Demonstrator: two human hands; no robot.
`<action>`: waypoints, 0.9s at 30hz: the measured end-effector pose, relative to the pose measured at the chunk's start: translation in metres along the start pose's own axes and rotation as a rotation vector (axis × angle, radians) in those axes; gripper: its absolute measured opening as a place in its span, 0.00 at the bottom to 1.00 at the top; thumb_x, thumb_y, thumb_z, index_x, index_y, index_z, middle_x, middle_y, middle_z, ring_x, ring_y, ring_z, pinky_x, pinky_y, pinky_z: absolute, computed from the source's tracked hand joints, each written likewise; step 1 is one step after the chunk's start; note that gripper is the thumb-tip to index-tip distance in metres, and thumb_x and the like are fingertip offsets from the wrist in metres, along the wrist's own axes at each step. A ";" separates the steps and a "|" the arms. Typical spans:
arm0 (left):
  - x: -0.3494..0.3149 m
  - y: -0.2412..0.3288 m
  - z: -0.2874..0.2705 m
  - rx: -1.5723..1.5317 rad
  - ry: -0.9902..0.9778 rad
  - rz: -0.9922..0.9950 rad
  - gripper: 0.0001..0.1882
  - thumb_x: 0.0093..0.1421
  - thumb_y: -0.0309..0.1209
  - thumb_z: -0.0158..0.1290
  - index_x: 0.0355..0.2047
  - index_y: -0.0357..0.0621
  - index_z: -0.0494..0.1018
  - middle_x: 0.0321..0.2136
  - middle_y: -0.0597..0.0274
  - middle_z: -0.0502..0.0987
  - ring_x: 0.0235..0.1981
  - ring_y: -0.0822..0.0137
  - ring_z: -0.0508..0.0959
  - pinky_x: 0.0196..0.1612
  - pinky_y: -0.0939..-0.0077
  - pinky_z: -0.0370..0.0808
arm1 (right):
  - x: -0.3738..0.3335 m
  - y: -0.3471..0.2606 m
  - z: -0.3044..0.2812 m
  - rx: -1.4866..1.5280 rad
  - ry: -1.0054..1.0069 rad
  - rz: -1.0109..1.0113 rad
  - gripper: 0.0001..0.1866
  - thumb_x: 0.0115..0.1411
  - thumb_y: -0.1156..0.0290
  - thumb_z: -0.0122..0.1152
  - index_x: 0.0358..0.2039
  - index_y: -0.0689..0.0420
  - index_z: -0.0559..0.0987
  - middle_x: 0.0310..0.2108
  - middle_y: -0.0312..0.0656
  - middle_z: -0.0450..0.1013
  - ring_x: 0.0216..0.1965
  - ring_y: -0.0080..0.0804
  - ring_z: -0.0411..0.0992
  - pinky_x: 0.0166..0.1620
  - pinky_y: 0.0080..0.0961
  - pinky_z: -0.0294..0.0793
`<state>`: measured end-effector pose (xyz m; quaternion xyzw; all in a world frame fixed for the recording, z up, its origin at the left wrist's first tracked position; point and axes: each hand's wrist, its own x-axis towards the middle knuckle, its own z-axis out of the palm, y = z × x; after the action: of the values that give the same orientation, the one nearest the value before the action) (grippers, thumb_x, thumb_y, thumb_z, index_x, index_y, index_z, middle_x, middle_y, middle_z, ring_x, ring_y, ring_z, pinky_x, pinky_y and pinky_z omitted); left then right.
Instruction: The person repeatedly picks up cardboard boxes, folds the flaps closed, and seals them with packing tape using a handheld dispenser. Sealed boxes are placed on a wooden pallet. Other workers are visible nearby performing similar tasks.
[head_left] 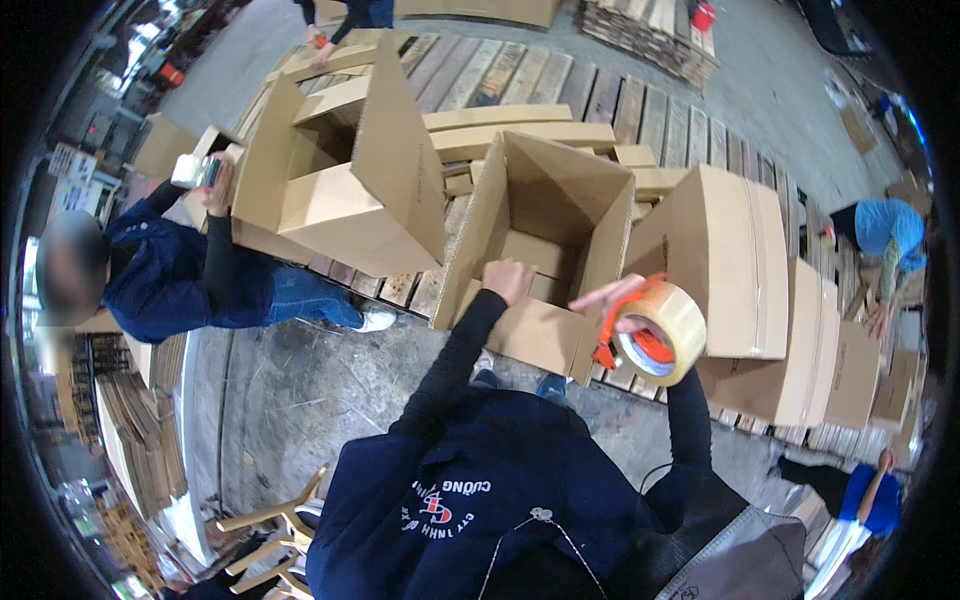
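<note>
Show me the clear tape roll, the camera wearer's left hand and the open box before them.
Clear tape roll (684, 318), head view: its outer curved side.
Left hand (509, 281), head view: its back.
Open box (562, 200), head view: its far inner wall.

The cardboard box (548, 338) in front of you is plain tan and stands upright with its top open, so you look down past its walls to the panels at the bottom, partly in shadow. Its near flap is folded outward, slanting toward you. At its near right corner, in your right grip (603, 297), is an orange-red tape dispenser (602, 354) carrying a wide, thick roll of clear, yellowish tape (686, 328). The roll is tilted, its round side and orange hub turned your way.
</note>
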<state>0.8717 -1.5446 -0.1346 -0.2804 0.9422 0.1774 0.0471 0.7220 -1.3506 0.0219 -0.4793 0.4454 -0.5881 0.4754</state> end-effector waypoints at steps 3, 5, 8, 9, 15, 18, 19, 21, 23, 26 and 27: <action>0.052 0.056 -0.048 -0.270 0.865 0.314 0.15 0.56 0.37 0.55 0.44 0.49 0.72 0.46 0.61 0.73 0.51 0.59 0.71 0.58 0.55 0.61 | -0.020 0.011 -0.010 0.079 0.008 -0.069 0.25 0.45 0.50 0.61 0.18 0.64 0.78 0.26 0.53 0.76 0.30 0.43 0.74 0.38 0.33 0.73; 0.089 0.079 -0.099 -0.203 1.012 0.306 0.17 0.59 0.40 0.51 0.46 0.49 0.72 0.50 0.60 0.71 0.54 0.60 0.68 0.64 0.53 0.52 | -0.036 0.027 -0.011 0.244 0.199 -0.082 0.24 0.46 0.49 0.57 0.19 0.63 0.77 0.25 0.52 0.74 0.25 0.39 0.71 0.34 0.31 0.71; 0.094 0.070 -0.118 -0.066 0.665 0.128 0.19 0.62 0.43 0.45 0.47 0.48 0.73 0.49 0.58 0.73 0.55 0.60 0.68 0.66 0.49 0.46 | -0.059 0.048 -0.011 0.635 0.433 -0.091 0.25 0.53 0.47 0.51 0.17 0.58 0.67 0.17 0.40 0.63 0.22 0.29 0.60 0.26 0.24 0.58; 0.080 0.061 -0.097 -0.170 0.770 0.156 0.18 0.62 0.41 0.45 0.48 0.49 0.74 0.48 0.58 0.75 0.56 0.60 0.68 0.65 0.46 0.47 | -0.068 0.054 -0.011 0.732 0.485 -0.129 0.27 0.54 0.43 0.50 0.18 0.57 0.66 0.19 0.38 0.62 0.22 0.27 0.58 0.25 0.23 0.55; -0.010 0.033 0.038 -0.050 0.609 0.001 0.26 0.56 0.34 0.52 0.57 0.47 0.66 0.59 0.62 0.66 0.63 0.60 0.59 0.64 0.43 0.49 | -0.092 0.065 -0.018 0.889 0.415 -0.168 0.20 0.53 0.51 0.61 0.26 0.57 0.72 0.26 0.38 0.68 0.29 0.28 0.66 0.32 0.24 0.64; -0.037 0.048 -0.036 -0.414 0.430 -0.016 0.22 0.55 0.35 0.54 0.50 0.44 0.71 0.56 0.52 0.68 0.58 0.53 0.66 0.62 0.47 0.56 | -0.090 0.065 -0.016 0.825 0.478 -0.126 0.17 0.52 0.54 0.63 0.28 0.56 0.74 0.28 0.37 0.70 0.31 0.27 0.67 0.35 0.24 0.66; -0.059 0.055 -0.073 -0.480 0.479 0.120 0.20 0.55 0.34 0.54 0.49 0.44 0.72 0.55 0.49 0.68 0.57 0.51 0.68 0.61 0.49 0.59 | -0.087 0.063 -0.017 0.790 0.510 -0.107 0.17 0.52 0.55 0.63 0.29 0.56 0.74 0.28 0.37 0.70 0.31 0.27 0.67 0.35 0.24 0.66; -0.100 0.049 -0.144 -0.497 0.562 0.423 0.18 0.58 0.34 0.52 0.49 0.44 0.72 0.54 0.46 0.70 0.55 0.51 0.70 0.59 0.53 0.63 | -0.080 0.060 -0.017 0.717 0.578 -0.060 0.16 0.51 0.57 0.64 0.31 0.56 0.75 0.30 0.36 0.71 0.33 0.27 0.68 0.37 0.24 0.67; -0.113 0.026 -0.180 -1.036 0.494 0.399 0.21 0.62 0.39 0.46 0.51 0.39 0.70 0.56 0.48 0.68 0.58 0.54 0.67 0.63 0.58 0.56 | -0.069 0.056 -0.016 0.612 0.633 -0.005 0.15 0.51 0.59 0.65 0.32 0.56 0.76 0.31 0.36 0.71 0.34 0.27 0.69 0.39 0.23 0.68; -0.089 -0.003 -0.145 -1.353 0.452 0.100 0.29 0.66 0.45 0.35 0.59 0.34 0.57 0.63 0.51 0.57 0.65 0.58 0.55 0.68 0.61 0.42 | -0.047 0.055 -0.008 0.400 0.675 0.112 0.14 0.51 0.62 0.67 0.35 0.55 0.77 0.33 0.35 0.72 0.36 0.26 0.70 0.41 0.23 0.69; -0.073 -0.004 -0.118 -1.226 0.457 0.104 0.31 0.68 0.46 0.31 0.63 0.35 0.52 0.65 0.51 0.52 0.67 0.59 0.49 0.68 0.60 0.39 | -0.037 0.058 -0.002 0.315 0.677 0.157 0.14 0.50 0.63 0.68 0.36 0.55 0.77 0.34 0.35 0.73 0.37 0.26 0.71 0.42 0.23 0.70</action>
<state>0.9367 -1.5527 -0.0117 -0.2412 0.6689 0.6201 -0.3313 0.7312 -1.3231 -0.0407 -0.1435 0.5166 -0.7363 0.4129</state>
